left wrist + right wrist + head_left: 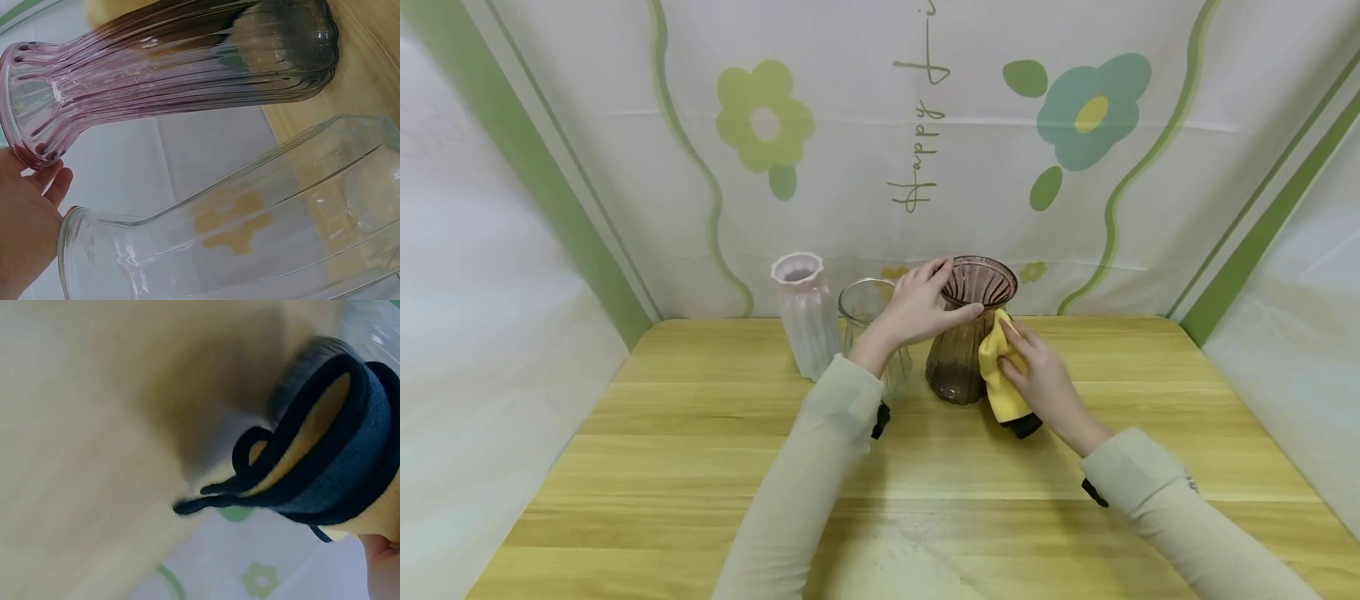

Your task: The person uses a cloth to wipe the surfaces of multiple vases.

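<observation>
A ribbed glass vase, purple at its flared top and brown lower down, stands upright on the table. My left hand holds its rim, with fingers at the far side and thumb at the near side. In the left wrist view, fingertips touch the purple rim of this vase. My right hand grips a yellow cloth against the vase's right side. Dark edging and a blue-grey underside of the folded cloth show in the right wrist view, with part of the right hand at the edge.
A clear glass vase stands just left of the purple-brown one, partly behind my left forearm. Further left is a white fluted vase. Behind the wooden table hangs a white curtain with printed flowers.
</observation>
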Available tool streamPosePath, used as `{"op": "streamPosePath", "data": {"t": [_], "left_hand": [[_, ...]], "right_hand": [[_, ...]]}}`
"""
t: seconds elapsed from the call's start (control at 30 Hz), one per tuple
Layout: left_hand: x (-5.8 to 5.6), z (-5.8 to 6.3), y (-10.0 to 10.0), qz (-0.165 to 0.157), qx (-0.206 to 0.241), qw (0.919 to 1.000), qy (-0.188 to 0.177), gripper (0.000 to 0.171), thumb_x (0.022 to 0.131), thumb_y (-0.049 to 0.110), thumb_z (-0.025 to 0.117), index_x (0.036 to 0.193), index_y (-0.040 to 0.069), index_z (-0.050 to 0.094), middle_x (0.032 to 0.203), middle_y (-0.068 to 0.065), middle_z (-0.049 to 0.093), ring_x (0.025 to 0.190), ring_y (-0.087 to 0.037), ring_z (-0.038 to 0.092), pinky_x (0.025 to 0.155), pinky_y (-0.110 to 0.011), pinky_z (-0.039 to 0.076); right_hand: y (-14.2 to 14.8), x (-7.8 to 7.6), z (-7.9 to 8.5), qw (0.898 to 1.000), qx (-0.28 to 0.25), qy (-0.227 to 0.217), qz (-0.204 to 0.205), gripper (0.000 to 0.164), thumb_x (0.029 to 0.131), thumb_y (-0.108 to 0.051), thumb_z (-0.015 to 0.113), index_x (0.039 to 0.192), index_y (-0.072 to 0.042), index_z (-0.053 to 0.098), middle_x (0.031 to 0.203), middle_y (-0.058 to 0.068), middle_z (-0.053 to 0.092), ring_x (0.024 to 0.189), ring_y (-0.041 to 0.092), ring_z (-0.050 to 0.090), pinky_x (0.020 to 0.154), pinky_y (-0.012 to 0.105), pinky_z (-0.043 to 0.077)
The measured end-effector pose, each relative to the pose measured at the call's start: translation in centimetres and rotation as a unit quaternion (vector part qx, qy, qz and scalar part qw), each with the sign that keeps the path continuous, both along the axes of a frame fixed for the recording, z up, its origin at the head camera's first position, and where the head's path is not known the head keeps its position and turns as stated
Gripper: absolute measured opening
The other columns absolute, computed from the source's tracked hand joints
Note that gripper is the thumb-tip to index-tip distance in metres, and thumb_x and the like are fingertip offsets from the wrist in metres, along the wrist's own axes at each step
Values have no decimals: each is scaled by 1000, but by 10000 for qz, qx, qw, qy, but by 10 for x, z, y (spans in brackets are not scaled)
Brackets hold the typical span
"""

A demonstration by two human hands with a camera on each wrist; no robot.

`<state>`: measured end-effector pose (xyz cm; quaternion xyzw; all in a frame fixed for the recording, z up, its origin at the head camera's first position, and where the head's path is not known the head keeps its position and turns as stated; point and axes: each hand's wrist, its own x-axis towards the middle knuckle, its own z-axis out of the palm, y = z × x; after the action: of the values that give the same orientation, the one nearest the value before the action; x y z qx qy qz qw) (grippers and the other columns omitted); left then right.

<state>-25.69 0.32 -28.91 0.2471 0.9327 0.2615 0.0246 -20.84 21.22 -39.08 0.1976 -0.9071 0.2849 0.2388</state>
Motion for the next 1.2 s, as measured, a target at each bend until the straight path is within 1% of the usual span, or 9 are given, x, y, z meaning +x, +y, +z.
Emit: {"op": "streamPosePath", "data": {"t": [0.23, 0.4, 0.53, 0.67, 0.73, 0.9, 1.03, 1.1, 1.2], "left_hand": [[2, 1, 1, 8, -8, 10000, -47, 85, 92, 57, 50, 155, 15, 11, 162, -5, 14, 149, -29, 13, 122, -49, 9], [3, -2, 3, 182, -1, 9998, 79, 90, 89, 62, 51, 155, 15, 13, 161, -5, 15, 149, -28, 15, 122, -48, 11], [4, -5, 6, 320, 64, 9991, 283, 91, 87, 64, 52, 154, 12, 18, 158, -7, 19, 146, -27, 18, 121, -48, 16], [4, -5, 6, 332, 73, 9988, 363, 89, 89, 63, 51, 153, 10, 21, 157, -7, 22, 145, -28, 20, 120, -49, 19], [4, -4, 5, 313, 67, 9989, 342, 87, 89, 62, 51, 153, 10, 21, 157, -6, 23, 145, -28, 20, 120, -49, 19], [4, -2, 2, 181, 100, 9996, 209, 83, 92, 59, 49, 153, 11, 20, 159, -6, 22, 146, -30, 19, 120, -51, 17], [3, 0, 0, 83, 189, 9997, 121, 81, 93, 57, 48, 153, 11, 19, 160, -8, 21, 147, -31, 17, 120, -52, 14], [3, 0, 0, 39, 225, 9997, 96, 80, 94, 55, 48, 153, 10, 19, 160, -9, 20, 147, -32, 16, 120, -52, 13], [3, 1, 1, -20, 252, 9997, 15, 78, 96, 52, 46, 154, 9, 16, 161, -9, 17, 148, -33, 15, 121, -53, 12]], "right_hand": [[10, 5, -26, 9927, 562, -1051, -159, 54, 87, -1, 65, 138, 5, 46, 129, 34, 51, 112, 50, 55, 91, 57, 49], [12, 7, -31, 9903, 815, -1114, -185, 53, 87, -1, 65, 137, 4, 47, 131, 34, 50, 107, 49, 58, 86, 54, 52], [12, 7, -31, 9920, 854, -904, -203, 53, 87, -2, 66, 137, 2, 49, 131, 32, 50, 100, 47, 62, 82, 52, 54], [11, 5, -27, 9964, 650, -522, -181, 51, 85, 0, 67, 134, 3, 52, 127, 32, 54, 96, 46, 63, 79, 53, 54], [10, 4, -22, 9981, 452, -392, -145, 51, 84, 1, 67, 133, 4, 52, 126, 32, 54, 100, 48, 61, 81, 53, 54], [4, 1, -3, 9999, 49, 21, -124, 52, 82, 4, 68, 132, 5, 53, 126, 32, 55, 95, 46, 63, 73, 50, 55], [-1, -2, 12, 9990, -262, 346, -143, 53, 81, 6, 69, 132, 5, 52, 129, 30, 55, 103, 46, 61, 80, 52, 54], [-3, -2, 17, 9983, -417, 388, -141, 53, 82, 6, 68, 132, 6, 52, 131, 30, 53, 112, 47, 57, 88, 54, 51], [-5, -2, 22, 9981, -513, 325, -113, 54, 82, 7, 68, 133, 6, 51, 132, 30, 52, 116, 48, 54, 92, 55, 49]]}}
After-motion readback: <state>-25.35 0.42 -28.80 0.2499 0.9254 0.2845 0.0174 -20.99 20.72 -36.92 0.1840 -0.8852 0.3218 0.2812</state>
